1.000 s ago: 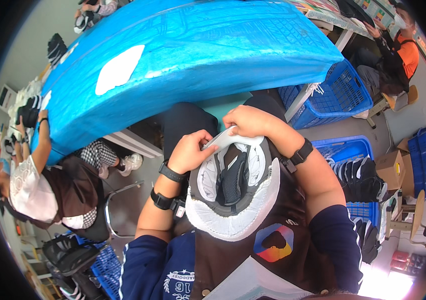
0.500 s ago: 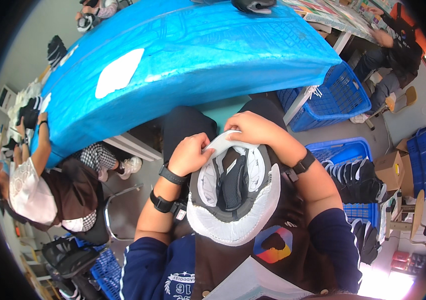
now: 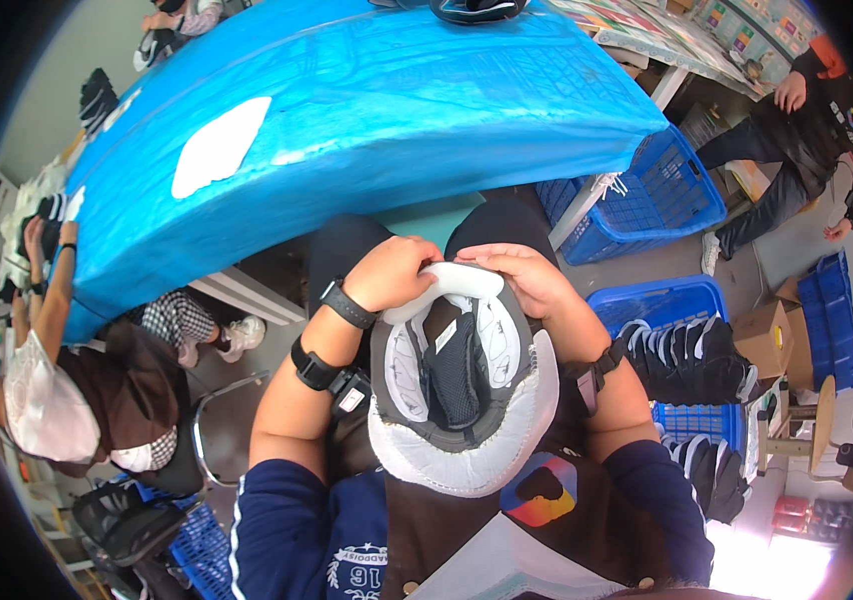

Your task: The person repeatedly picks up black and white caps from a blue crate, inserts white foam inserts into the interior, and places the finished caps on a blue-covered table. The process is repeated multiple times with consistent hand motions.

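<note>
A padded helmet liner (image 3: 467, 462), dark grey with a white outer edge, rests in my lap with its hollow facing up. Inside it lie white side pads and a dark mesh piece (image 3: 453, 378). Along its far rim runs a smooth white curved strip (image 3: 462, 278). My left hand (image 3: 394, 276) is closed on the left end of that strip, fingertips curled over the rim. My right hand (image 3: 525, 277) grips the rim by the strip's right end, with the thumb laid along the top and the fingers partly hidden beneath.
A table under a blue sheet (image 3: 347, 150) stands ahead, with a white patch (image 3: 222, 147) on it. To the right are blue baskets (image 3: 647, 200), one holding stacked dark padded pieces (image 3: 687, 360), and a cardboard box (image 3: 762, 335). One person (image 3: 97, 400) works at left; another (image 3: 797, 130) stands at far right.
My left hand has turned over the rim, and my right hand has shifted right, its thumb now flatter. More of the white strip shows between them. The person at far right has risen from sitting.
</note>
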`<state>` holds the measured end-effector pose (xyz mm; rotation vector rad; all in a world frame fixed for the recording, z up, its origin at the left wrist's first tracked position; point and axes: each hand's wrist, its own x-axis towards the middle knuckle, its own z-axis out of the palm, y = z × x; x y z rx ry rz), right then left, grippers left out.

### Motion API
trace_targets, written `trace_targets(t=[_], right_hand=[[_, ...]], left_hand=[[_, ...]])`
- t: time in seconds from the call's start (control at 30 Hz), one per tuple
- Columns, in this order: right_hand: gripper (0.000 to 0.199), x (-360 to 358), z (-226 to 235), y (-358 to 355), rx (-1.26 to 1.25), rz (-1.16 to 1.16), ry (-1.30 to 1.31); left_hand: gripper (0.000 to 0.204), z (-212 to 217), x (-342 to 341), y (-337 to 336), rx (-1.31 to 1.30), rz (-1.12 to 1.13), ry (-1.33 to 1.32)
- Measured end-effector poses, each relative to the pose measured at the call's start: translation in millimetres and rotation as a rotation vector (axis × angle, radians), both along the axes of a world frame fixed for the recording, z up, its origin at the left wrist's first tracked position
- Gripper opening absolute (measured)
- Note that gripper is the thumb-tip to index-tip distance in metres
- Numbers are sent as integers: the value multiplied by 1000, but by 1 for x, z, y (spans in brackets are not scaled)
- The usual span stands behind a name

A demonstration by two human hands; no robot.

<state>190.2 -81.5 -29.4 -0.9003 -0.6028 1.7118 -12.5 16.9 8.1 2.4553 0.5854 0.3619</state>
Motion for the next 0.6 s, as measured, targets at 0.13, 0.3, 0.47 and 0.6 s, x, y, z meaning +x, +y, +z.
trace_targets(t=[0.13, 0.3, 0.47, 0.6], right_hand=[[37, 1, 1, 0, -12, 101, 5], [50, 1, -1, 3, -24, 245, -130], [48, 1, -3, 1, 36, 273, -261], [41, -1, -2, -3, 32, 222, -308]], left_hand=[[16, -2, -3, -2, -27, 13, -9], [17, -3, -5, -1, -65, -14, 1], [17, -4, -3, 1, -32, -51, 31], [16, -5, 0, 0, -17, -10, 50]])
